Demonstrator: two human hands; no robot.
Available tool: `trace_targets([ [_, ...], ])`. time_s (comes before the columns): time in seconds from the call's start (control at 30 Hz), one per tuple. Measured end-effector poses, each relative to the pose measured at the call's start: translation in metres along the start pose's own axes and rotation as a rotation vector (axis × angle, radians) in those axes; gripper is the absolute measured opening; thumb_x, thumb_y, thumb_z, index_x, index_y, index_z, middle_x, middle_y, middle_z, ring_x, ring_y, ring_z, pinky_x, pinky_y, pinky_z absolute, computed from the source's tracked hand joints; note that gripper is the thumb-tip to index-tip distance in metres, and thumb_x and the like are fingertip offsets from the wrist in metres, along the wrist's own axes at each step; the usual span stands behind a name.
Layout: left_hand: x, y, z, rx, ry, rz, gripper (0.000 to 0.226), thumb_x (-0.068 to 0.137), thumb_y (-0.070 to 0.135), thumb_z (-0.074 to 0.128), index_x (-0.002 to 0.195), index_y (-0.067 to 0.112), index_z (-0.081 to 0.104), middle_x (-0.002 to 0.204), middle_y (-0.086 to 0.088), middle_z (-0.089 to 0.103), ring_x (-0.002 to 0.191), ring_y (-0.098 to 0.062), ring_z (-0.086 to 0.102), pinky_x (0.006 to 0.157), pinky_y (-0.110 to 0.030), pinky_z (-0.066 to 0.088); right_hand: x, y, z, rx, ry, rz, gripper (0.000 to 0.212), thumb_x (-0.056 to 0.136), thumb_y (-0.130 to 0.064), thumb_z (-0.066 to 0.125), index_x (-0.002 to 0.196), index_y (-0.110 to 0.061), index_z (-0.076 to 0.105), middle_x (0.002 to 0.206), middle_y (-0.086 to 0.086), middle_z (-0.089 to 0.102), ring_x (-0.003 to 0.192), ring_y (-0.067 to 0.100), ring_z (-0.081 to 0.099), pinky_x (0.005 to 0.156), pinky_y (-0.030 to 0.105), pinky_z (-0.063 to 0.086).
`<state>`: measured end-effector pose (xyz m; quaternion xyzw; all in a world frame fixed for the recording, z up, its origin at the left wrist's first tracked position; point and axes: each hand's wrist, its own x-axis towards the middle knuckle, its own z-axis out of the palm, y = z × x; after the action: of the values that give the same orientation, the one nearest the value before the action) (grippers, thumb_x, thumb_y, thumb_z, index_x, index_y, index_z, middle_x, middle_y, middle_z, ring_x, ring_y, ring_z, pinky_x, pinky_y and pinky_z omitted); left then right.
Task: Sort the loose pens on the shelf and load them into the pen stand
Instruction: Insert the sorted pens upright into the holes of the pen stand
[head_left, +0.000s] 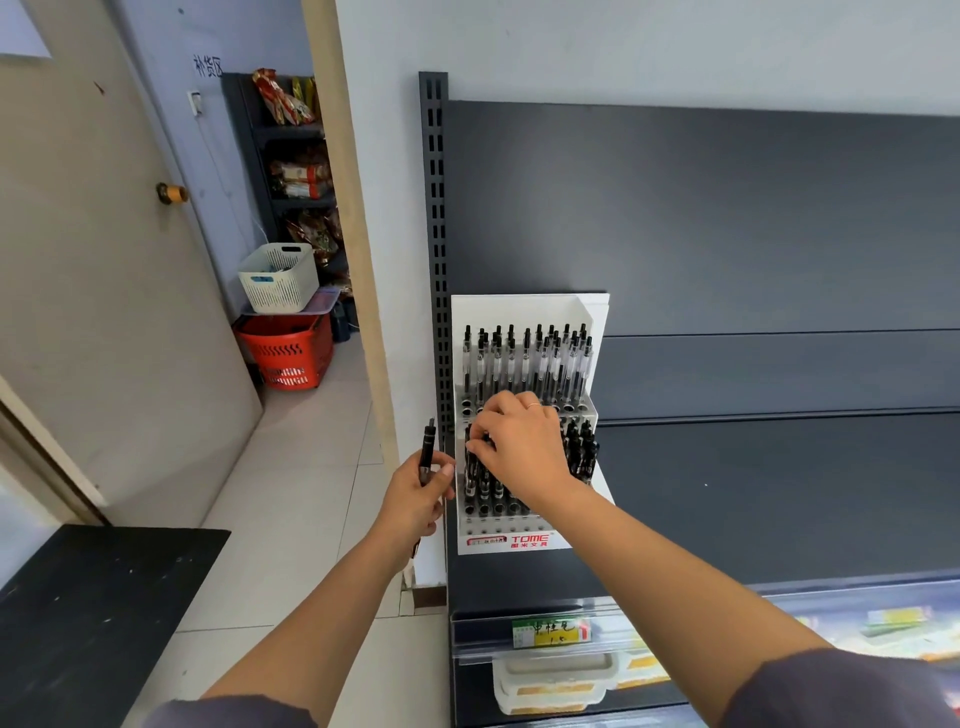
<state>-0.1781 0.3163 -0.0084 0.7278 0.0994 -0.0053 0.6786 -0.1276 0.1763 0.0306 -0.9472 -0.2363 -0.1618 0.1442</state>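
Note:
A white tiered pen stand (524, 540) marked TOME stands at the left end of the dark shelf (753, 499). Several clear-barrelled black pens (524, 358) fill its back tier, and black pens (582, 447) sit in the front tiers. My right hand (519, 441) reaches over the stand and pinches the top of a black pen (471, 467) in the front-left rows. My left hand (421, 499) hovers just left of the stand, gripping a black pen (427, 447) upright; a second pen end pokes out below the palm.
A slotted dark upright (439, 260) runs up beside the stand. Below the shelf edge hang a yellow-green price tag (550, 631) and packaged goods. Through the doorway on the left are a red basket (285, 353), a white basket (280, 275) and a snack rack.

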Motion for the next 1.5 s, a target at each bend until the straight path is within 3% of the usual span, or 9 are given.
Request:
trace_targets([
  [0.17,-0.003,0.001,-0.002,-0.051,-0.028,-0.016,0.017,0.097,0.031,0.046,0.111,0.026,0.038,0.080,-0.004,0.049,0.047,-0.007,0.035,0.041,-0.018,0.025,0.003,-0.003,0.004,-0.022,-0.060,0.031,0.019,0.092,-0.035,0.054,0.101,-0.023,0.066,0.119,-0.006,0.053,0.117,0.023,0.039,0.093,0.038,0.029],
  [0.27,-0.004,0.000,-0.005,-0.054,-0.049,0.022,0.003,0.100,0.030,0.038,0.100,0.028,0.040,0.079,-0.001,0.052,0.041,-0.003,0.037,0.040,-0.017,0.024,0.002,-0.002,0.006,-0.010,-0.076,0.041,0.018,0.093,-0.035,0.054,0.101,-0.024,0.065,0.119,-0.006,0.054,0.118,0.022,0.040,0.096,0.039,0.029],
  [0.63,-0.001,0.003,0.004,0.003,-0.048,0.164,0.022,0.101,0.018,0.036,0.091,0.017,0.055,0.077,0.001,0.053,0.070,-0.010,0.049,0.063,-0.022,0.045,-0.002,-0.009,-0.016,0.359,-0.145,0.049,0.029,0.097,-0.027,0.051,0.119,-0.015,0.064,0.113,0.004,0.064,0.106,0.022,0.055,0.094,0.036,0.044],
  [0.77,-0.001,0.005,0.006,0.016,-0.081,0.192,0.025,0.101,0.020,0.035,0.096,0.016,0.059,0.078,0.002,0.054,0.074,-0.010,0.049,0.070,-0.023,0.042,-0.006,-0.012,-0.021,0.716,-0.149,0.174,0.025,0.095,-0.014,0.055,0.118,-0.007,0.064,0.089,0.002,0.067,0.068,-0.004,0.063,0.065,0.012,0.050],
  [0.87,-0.002,0.007,0.008,0.017,-0.091,0.207,0.023,0.101,0.019,0.037,0.097,0.018,0.060,0.083,0.005,0.059,0.079,-0.007,0.053,0.073,-0.020,0.042,-0.006,-0.011,-0.023,0.813,-0.147,0.242,0.013,0.095,-0.014,0.055,0.100,-0.012,0.066,0.082,-0.001,0.066,0.065,0.002,0.063,0.052,0.011,0.046],
  [1.0,0.001,0.009,0.007,0.080,-0.035,0.235,0.017,0.098,0.016,0.044,0.106,0.019,0.059,0.096,0.007,0.061,0.090,-0.004,0.054,0.079,-0.019,0.042,-0.006,-0.008,-0.027,0.659,-0.070,0.222,0.008,0.093,-0.018,0.055,0.090,-0.020,0.062,0.073,-0.009,0.062,0.072,0.010,0.064,0.065,0.025,0.056],
  [1.13,0.005,0.008,0.002,0.070,0.053,0.273,0.017,0.097,0.013,0.046,0.094,0.021,0.060,0.090,0.010,0.061,0.085,0.001,0.054,0.074,-0.015,0.041,-0.008,-0.005,-0.031,0.523,0.024,0.167,0.009,0.092,-0.019,0.055,0.093,-0.017,0.064,0.070,-0.016,0.057,0.065,0.002,0.055,0.066,0.024,0.052],
  [1.3,0.011,0.005,-0.001,0.105,0.038,0.275,0.014,0.096,0.013,0.048,0.096,0.017,0.061,0.089,0.008,0.062,0.084,0.000,0.054,0.072,-0.014,0.041,-0.014,-0.007,-0.026,0.428,0.013,0.114,0.015,0.093,-0.017,0.053,0.101,-0.009,0.064,0.080,-0.001,0.065,0.074,0.020,0.063,0.073,0.038,0.053],
  [1.5,0.010,0.003,-0.004,0.160,-0.012,0.294,0.015,0.096,0.012,0.048,0.095,0.018,0.061,0.090,0.009,0.062,0.088,-0.004,0.056,0.080,-0.016,0.043,-0.019,-0.012,-0.006,0.184,-0.066,0.034,0.019,0.093,-0.025,0.051,0.099,-0.016,0.066,0.092,0.000,0.064,0.089,0.020,0.056,0.069,0.031,0.047],
])
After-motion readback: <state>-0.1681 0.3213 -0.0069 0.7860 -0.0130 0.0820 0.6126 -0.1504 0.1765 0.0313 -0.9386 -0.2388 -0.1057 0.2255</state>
